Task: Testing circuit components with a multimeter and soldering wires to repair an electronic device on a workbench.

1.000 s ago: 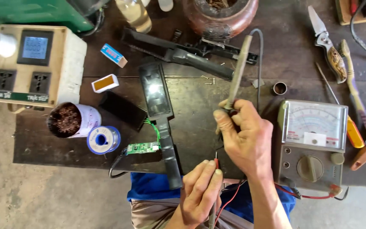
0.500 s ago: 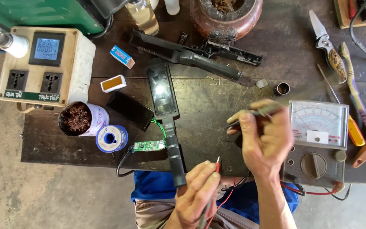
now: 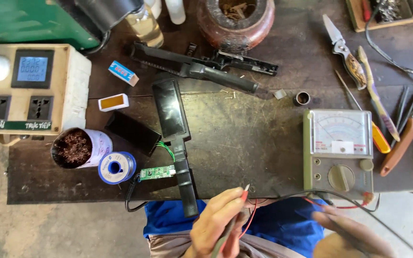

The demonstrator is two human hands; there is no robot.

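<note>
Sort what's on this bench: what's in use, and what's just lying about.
In use: red probe in left hand; black lead by right hand; multimeter; green circuit board.

Lying about: knife, brush, solder spool, clay pot.

Blue screen [image 3: 32, 68] on beige box, far left; sm. blue-white carton [image 3: 123, 73] nearby.

head cam | looks straight down | close over workbench [image 3: 244, 143] | near edge, lap in view
</note>
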